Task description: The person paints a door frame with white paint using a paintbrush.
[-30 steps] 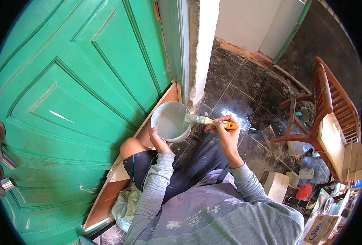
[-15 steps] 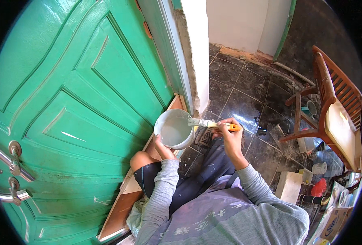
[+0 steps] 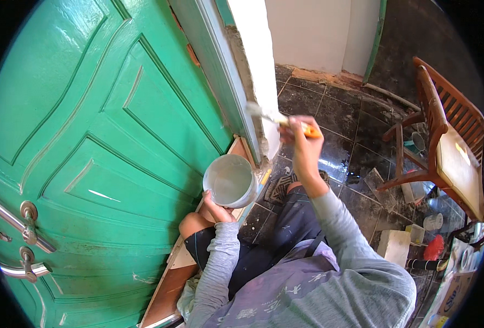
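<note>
Gripping the brush (image 3: 273, 116) by its orange handle, your R hand (image 3: 306, 147) has thumb & fingers closed round it, bristles pointing L toward the wall edge. Bristles are blurred, so can't tell if they touch anything or how loaded they are. The brush is above & a bit R of the tub (image 3: 230, 160), clear of its rim. Your L hand (image 3: 219, 212) has hold of the tub at its near side, thumb up by the rim, rest of the fingers mostly hidden underneath. Tub's tilted slightly, w/ a pale, milky liquid (image 3: 228, 185) inside.

Step in hand, I'd judge: brushing liquid onto the wall edge or frame, btwn dips. Next move prob. calls for laying the bristles flat on the chosen strip w/ a light, steady stroke, while your L hand keeps the tub level & close below for drips. Watch the tilt.

Just beyond the brush: the rough plaster strip (image 3: 243, 63), btwn the white wall (image 3: 259, 52) & the grey-green door frame (image 3: 226, 79). To your L, the green door (image 3: 160, 117) w/ metal handles (image 3: 30, 224); a brown board (image 3: 168, 285) runs along its foot. Farther R, on dark floor tiles (image 3: 329, 112): a wooden chair (image 3: 440, 117) w/ pale seat, a whitish block (image 3: 393, 247) & a red item (image 3: 434, 250), type unclear.
</note>
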A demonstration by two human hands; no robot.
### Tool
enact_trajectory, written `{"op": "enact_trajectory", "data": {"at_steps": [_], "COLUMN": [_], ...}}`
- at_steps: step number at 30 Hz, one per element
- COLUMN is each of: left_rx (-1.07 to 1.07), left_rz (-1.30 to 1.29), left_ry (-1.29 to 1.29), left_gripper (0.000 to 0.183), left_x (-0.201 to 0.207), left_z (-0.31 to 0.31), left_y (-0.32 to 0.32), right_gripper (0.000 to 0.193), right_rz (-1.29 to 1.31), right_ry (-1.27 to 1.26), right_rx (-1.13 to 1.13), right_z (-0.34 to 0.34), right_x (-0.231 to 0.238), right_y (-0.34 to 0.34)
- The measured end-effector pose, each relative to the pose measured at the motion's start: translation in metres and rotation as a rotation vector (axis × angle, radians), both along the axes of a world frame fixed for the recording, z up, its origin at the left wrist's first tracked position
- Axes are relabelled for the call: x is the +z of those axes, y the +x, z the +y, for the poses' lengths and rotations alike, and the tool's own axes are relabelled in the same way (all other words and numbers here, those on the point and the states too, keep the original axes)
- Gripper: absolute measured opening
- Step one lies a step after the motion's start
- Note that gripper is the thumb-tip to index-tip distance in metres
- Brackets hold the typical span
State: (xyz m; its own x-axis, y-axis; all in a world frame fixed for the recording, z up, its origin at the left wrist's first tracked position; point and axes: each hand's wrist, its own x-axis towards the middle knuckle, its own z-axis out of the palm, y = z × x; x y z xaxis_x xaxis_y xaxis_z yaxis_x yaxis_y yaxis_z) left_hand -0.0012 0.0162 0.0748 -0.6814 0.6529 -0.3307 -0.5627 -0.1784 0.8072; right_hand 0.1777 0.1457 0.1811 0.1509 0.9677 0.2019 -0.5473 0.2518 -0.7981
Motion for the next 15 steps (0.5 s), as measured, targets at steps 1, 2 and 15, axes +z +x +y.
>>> {"op": "enact_trajectory", "data": {"at_steps": [1,2,15], "left_rx": [0.014,0.028,0.031], "left_rz": [-0.005,-0.009,-0.025], "left_ry": [-0.009,-0.018,-0.051], "left_gripper": [0.062,0.062,0.068], "left_x": [-0.002,-0.005,-0.037], "left_z": [-0.002,-0.004,-0.016], "left_y": [0.0,0.0,-0.013], "right_gripper": [0.016,0.015,0.015], "right_rz": [-0.005,0.001,-0.634], "right_ry": [0.073,0.158,0.543], "right_rx": [-0.042,-0.078,-0.422], "right_z": [0.01,0.021,0.057], "right_x": [0.014,0.024,-0.068], "right_y": [-0.011,-0.022,-0.05]}}
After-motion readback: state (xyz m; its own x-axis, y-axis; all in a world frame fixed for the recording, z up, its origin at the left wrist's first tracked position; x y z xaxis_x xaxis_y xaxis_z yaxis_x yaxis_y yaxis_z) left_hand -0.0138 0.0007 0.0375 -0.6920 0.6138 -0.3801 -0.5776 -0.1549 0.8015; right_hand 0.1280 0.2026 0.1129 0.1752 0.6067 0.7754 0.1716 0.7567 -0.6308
